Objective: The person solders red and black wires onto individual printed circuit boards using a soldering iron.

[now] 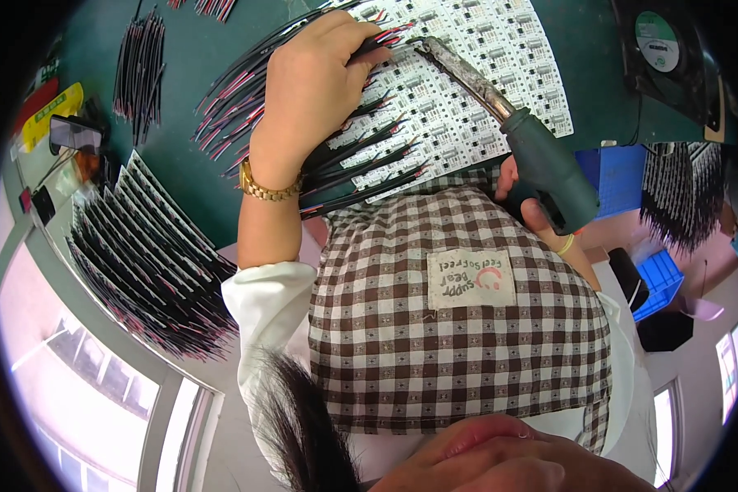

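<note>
A white panel of small circuit boards (500,49) lies on the green table, with rows of black wires (361,156) along its left part. My left hand (316,78), a gold watch on its wrist, is closed over these wires, pinching a black and red wire (395,33) by its end. My right hand (535,215) grips a soldering iron (549,164) by its dark green handle, which hides most of the fingers. The iron's blackened tip is close beside the pinched wire's end; whether they touch I cannot tell.
Left of the panel lie a bundle of black wires (139,78) and a stack of wired board strips (139,254). A phone (75,133) is at the left edge. At the right are a black fan (672,61), blue bins (660,283) and more wired strips (681,193).
</note>
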{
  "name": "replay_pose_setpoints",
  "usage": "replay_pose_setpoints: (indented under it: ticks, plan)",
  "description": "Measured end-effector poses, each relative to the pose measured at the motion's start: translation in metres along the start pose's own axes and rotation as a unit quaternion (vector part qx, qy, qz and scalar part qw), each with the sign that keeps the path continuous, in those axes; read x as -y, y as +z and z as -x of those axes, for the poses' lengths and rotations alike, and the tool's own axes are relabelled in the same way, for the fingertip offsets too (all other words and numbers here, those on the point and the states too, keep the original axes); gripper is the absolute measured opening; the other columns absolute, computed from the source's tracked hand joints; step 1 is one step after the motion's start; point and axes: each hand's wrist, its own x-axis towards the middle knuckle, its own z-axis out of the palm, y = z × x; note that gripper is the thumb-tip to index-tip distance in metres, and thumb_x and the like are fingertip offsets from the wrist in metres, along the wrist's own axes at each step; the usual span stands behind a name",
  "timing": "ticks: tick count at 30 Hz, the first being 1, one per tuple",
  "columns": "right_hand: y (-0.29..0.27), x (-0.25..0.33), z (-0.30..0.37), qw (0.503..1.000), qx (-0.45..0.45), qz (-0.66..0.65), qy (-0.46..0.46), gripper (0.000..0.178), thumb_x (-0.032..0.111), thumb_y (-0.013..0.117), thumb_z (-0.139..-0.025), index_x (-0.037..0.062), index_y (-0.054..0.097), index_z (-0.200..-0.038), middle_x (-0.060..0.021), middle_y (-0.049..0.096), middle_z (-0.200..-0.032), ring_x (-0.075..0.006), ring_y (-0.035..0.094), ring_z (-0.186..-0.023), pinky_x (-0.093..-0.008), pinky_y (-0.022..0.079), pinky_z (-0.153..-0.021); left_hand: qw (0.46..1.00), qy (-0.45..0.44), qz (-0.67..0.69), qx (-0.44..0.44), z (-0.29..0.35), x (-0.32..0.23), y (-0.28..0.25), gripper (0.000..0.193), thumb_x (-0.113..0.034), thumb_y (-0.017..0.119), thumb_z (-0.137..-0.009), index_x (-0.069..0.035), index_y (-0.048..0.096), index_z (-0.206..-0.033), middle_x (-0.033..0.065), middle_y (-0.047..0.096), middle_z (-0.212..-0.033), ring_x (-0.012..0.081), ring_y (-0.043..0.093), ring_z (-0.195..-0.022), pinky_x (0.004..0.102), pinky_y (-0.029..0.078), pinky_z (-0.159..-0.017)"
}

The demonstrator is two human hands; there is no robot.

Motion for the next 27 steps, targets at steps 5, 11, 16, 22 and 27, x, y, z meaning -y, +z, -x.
replay_pose_setpoints:
  ticks: [5, 11, 16, 22, 27]
  plan:
    - [0.002, 0.007, 0.004, 0.997, 0.006, -0.077, -0.012, 0.063, 0.050, 0.069, -0.077, 0.0038, 0.046, -0.113, -0.0093, 0.052, -0.092, -0.0179, 0.054, -0.081, -0.0308, 0.044, -0.073, 1.000, 0.004, -0.030, 0.007, 0.000, -0.002, -0.001, 0.020, -0.014, 0.072, -0.072, -0.005, 0.067, -0.090, 0.0059, 0.062, -0.081, 0.0259, 0.061, -0.069, 0.0335, 0.049, -0.059]
    - [0.000, 0.004, 0.013, 0.987, -0.073, -0.085, -0.113, 0.075, 0.063, 0.060, -0.078, 0.0050, 0.046, -0.124, -0.0069, 0.055, -0.086, -0.0143, 0.053, -0.077, -0.0275, 0.042, -0.066, 0.999, 0.012, -0.047, -0.003, 0.002, -0.017, -0.005, 0.020, -0.013, 0.072, -0.072, -0.006, 0.067, -0.090, 0.0059, 0.062, -0.081, 0.0257, 0.061, -0.069, 0.0328, 0.049, -0.059]
    - [0.001, 0.003, 0.010, 0.985, -0.069, -0.082, -0.132, 0.073, 0.057, 0.061, -0.080, 0.0056, 0.044, -0.129, -0.0074, 0.055, -0.085, -0.0144, 0.052, -0.076, -0.0279, 0.041, -0.066, 0.977, -0.084, 0.069, -0.186, 0.014, -0.011, -0.029, 0.009, -0.007, 0.065, -0.085, -0.004, 0.065, -0.093, 0.0019, 0.064, -0.077, 0.0114, 0.057, -0.062, 0.0240, 0.046, -0.058]
    - [-0.004, -0.009, 0.019, 0.991, -0.051, -0.104, -0.063, 0.081, 0.060, 0.070, -0.071, 0.0052, 0.041, -0.123, -0.0074, 0.049, -0.087, -0.0174, 0.052, -0.078, -0.0305, 0.044, -0.071, 0.962, -0.120, 0.140, -0.200, 0.023, -0.049, -0.052, 0.016, -0.007, 0.059, -0.086, -0.003, 0.054, -0.100, 0.0040, 0.055, -0.077, 0.0096, 0.048, -0.061, 0.0241, 0.042, -0.056]
    - [-0.010, -0.017, 0.020, 0.978, -0.001, -0.107, -0.176, 0.055, 0.029, 0.055, -0.088, -0.0001, 0.040, -0.132, -0.0093, 0.055, -0.091, -0.0143, 0.052, -0.077, -0.0286, 0.042, -0.071, 0.981, -0.191, 0.038, -0.025, 0.021, -0.060, -0.008, 0.017, -0.005, 0.062, -0.077, -0.003, 0.056, -0.093, 0.0095, 0.059, -0.065, 0.0225, 0.056, -0.053, 0.0311, 0.045, -0.054]
